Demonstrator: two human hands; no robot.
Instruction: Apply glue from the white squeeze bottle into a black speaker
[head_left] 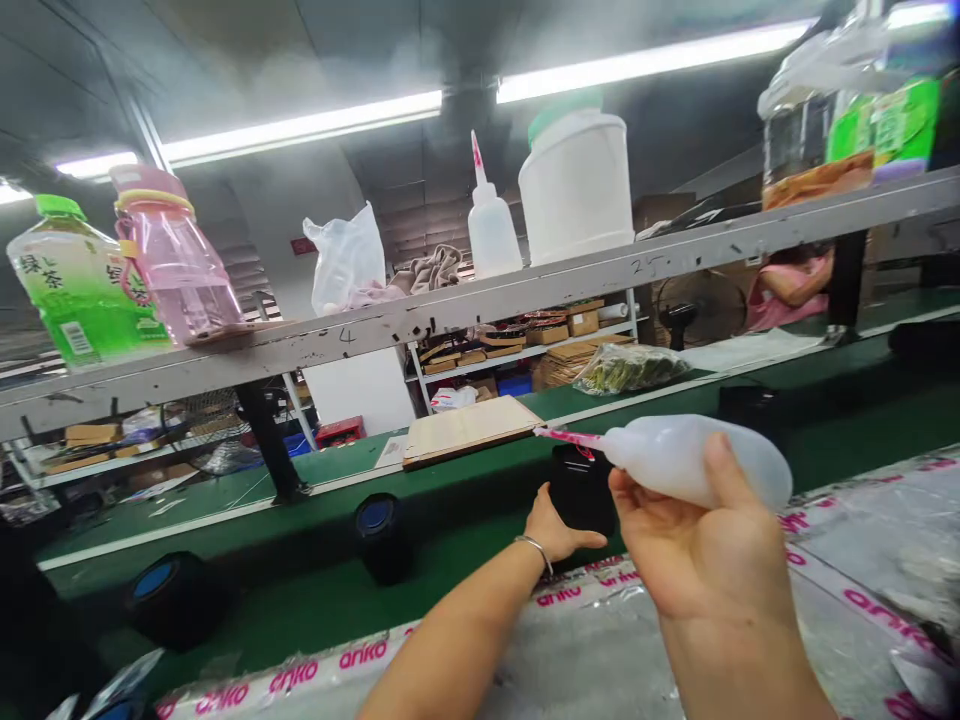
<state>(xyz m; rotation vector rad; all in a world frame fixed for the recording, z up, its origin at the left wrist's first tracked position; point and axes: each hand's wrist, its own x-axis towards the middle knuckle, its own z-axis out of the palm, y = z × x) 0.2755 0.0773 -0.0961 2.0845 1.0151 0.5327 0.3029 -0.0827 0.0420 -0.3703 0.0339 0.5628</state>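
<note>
A squeeze bottle (694, 470) is grasped in the right hand (712, 550), nozzle aimed at the black part (581, 485) gripped by the left hand (555, 530) on the green belt (450, 520). Glue application seems in hand; a steady squeeze with the nozzle just above the part is called for next

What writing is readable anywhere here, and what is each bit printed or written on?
"anko", in pink, repeated along the plastic sheet at the bench's edge.
"4", handwritten on the grey shelf rail.
"25", or close to it, scrawled on the same rail further right; unsure.
Green tea bottle: large Chinese characters, fine print too blurred.
Green-labelled bottle, top right: blurred, unreadable.
</note>
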